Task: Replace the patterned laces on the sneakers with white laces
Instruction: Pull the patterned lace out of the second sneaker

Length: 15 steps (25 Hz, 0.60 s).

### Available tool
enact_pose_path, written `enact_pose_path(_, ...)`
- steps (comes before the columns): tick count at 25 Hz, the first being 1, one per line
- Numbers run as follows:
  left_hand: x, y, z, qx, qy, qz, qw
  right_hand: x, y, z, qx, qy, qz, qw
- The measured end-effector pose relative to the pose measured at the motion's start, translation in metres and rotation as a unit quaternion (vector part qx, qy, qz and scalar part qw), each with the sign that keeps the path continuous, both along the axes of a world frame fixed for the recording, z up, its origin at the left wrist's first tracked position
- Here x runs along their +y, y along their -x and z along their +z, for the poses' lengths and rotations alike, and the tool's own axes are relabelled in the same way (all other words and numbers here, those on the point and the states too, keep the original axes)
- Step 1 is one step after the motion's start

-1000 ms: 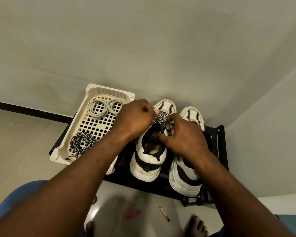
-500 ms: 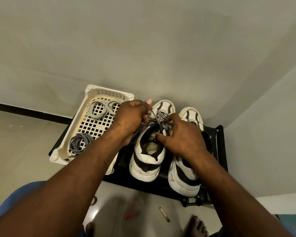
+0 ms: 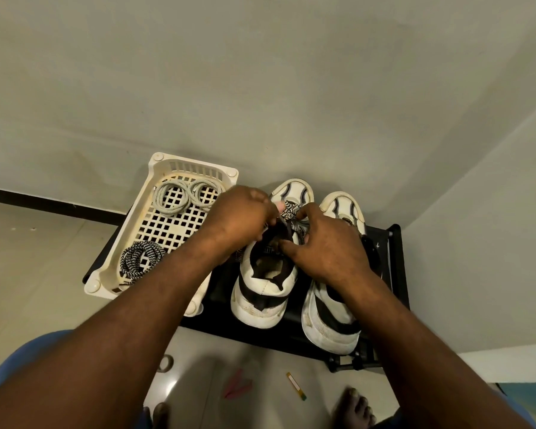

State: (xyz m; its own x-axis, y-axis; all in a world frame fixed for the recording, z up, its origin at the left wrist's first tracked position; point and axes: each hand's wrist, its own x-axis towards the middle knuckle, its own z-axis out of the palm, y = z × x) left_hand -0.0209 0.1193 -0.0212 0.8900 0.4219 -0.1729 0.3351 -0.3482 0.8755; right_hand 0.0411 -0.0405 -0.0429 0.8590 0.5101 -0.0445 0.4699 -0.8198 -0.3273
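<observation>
Atop the sneaker (image 3: 260, 305), patterned lace (image 3: 290, 210) between left hand (image 3: 242, 218), right hand (image 3: 325, 246)

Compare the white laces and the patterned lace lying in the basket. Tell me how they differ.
The white laces are plain and pale; the patterned lace is black-and-white zigzag. The white laces form two coils side by side; the patterned lace is one bundle. The white laces lie at the far end of the basket; the patterned lace lies at its near end. Both are coiled and lie loose on the basket floor.
</observation>
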Motion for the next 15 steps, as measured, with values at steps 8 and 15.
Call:
enact_pose_path(8, 0.013, 0.004, 0.006, 0.033, -0.044, -0.025, 0.998, 0.000, 0.000, 0.000, -0.004, 0.003, 0.000, 1.000)
enact_pose_path(15, 0.007, 0.001, -0.002, -0.031, -0.029, -0.018, 0.999, 0.000, 0.000, -0.002, -0.003, -0.008, -0.003, 1.000)
